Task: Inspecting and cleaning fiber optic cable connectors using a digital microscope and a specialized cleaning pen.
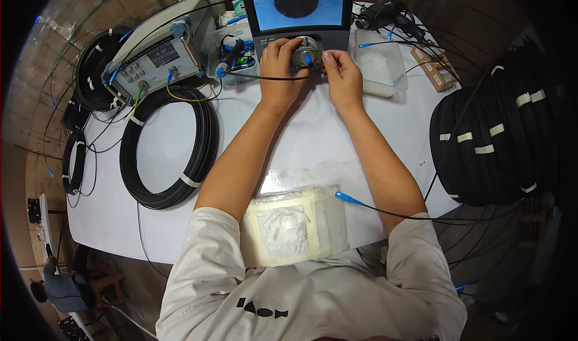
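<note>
A person sits at a white table (337, 142), both arms stretched forward to a small grey inspection unit (306, 55) under a monitor (298, 3). The monitor shows a dark disc on a pale blue field. The left hand (282, 61) is closed around the left side of the unit, steadying it. The right hand (341, 70) pinches at its right edge, fingertips beside a blue connector (307, 58) that sits in the unit's front port. A thin black cable (253, 76) runs left from there.

It looks like the connector's end face is being checked, or the focus set; the next move would call for a small, steady twist or pull without jogging the unit.

Near the person's chest a second blue connector (348, 198) lies loose on the table beside a taped pad (295, 223). A black cable coil (168, 148) lies to the left, a meter (159, 58) behind it, stacked coils (494, 142) to the right, a clear tub (379, 70) nearby.
</note>
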